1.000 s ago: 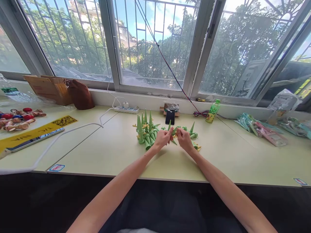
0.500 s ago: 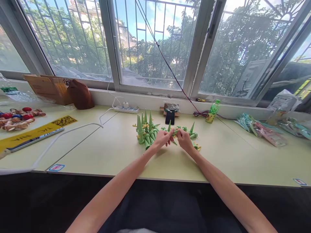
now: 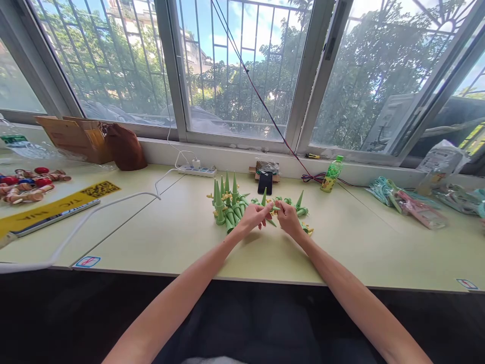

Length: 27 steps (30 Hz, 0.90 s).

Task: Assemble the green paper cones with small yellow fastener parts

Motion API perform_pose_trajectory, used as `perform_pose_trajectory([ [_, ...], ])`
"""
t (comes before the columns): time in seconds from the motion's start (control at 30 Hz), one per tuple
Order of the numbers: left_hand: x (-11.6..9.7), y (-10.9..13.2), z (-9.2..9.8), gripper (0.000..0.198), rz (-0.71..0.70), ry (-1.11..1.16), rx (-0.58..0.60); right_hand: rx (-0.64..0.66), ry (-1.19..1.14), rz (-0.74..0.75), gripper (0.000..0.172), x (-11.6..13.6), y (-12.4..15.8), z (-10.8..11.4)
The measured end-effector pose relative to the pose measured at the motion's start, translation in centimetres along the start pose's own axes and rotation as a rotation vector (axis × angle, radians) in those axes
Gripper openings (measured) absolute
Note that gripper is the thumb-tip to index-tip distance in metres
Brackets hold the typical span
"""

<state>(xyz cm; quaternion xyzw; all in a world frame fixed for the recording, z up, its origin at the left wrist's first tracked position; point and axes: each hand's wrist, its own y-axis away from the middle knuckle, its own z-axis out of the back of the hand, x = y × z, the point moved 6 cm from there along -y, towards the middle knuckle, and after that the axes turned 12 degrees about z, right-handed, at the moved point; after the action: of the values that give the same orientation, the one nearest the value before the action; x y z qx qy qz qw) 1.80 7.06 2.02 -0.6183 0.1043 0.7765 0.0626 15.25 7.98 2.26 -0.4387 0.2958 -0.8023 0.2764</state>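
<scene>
My left hand (image 3: 253,218) and my right hand (image 3: 288,219) meet over the pale green table (image 3: 182,237), both pinched on one small green cone piece (image 3: 273,208) held between their fingertips. Just left of my left hand stands a cluster of upright green cones (image 3: 225,203) with yellowish pegs. More loose green cones (image 3: 301,205) lie behind and to the right of my right hand.
A black phone (image 3: 265,182) and a white power strip (image 3: 197,171) lie near the window sill, with a green bottle (image 3: 332,174) to the right. Packets (image 3: 407,202) sit far right. A yellow strip (image 3: 49,207), wooden toys (image 3: 26,184) and a brown bag (image 3: 123,146) are left.
My hands have shifted slightly closer together and the green piece between the fingertips has turned a little. Everything else has stayed in place.
</scene>
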Motion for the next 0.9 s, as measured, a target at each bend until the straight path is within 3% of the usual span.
perform_pose_trajectory([
  [0.9, -0.59, 0.46, -0.15, 0.049, -0.133, -0.096, 0.013, -0.018, -0.016, -0.016, 0.048, 0.09, -0.10, 0.33],
])
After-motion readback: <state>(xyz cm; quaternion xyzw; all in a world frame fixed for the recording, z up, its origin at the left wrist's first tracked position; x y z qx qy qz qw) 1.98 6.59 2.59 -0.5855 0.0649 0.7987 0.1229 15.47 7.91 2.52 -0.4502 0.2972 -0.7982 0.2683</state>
